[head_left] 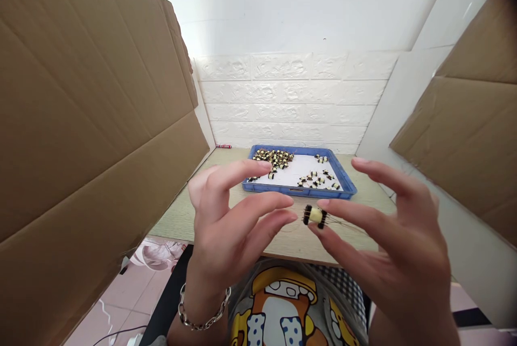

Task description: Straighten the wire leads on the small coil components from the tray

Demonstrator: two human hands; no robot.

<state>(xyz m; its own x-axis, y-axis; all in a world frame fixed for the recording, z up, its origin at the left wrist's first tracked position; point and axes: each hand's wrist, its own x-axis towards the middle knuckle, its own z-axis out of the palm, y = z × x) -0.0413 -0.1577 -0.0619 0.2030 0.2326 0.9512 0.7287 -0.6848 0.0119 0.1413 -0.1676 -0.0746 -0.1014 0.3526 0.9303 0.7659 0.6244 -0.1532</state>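
A small transformer coil (pixel 315 216), wrapped in pale yellow tape between black pinned ends, sits between the thumb and index finger of my right hand (pixel 398 235). Thin wires trail from its right side, and my other right fingers are raised. Just left of the coil is my left hand (pixel 234 222), its thumb and index fingertips apart with a narrow gap. I see nothing between them, and they do not touch the coil. Behind both hands stands a blue tray (pixel 299 192) lined with white, holding a dense heap of similar coils (pixel 278 157) at left and several scattered ones (pixel 319 179) at right.
The wooden tabletop (pixel 299 238) meets a white brick-patterned wall (pixel 291 98). Large cardboard panels rise at the left (pixel 89 93) and right (pixel 472 114). A red marker (pixel 223 146) lies in the back left corner. Cables (pixel 121 330) run on the pink tiled floor.
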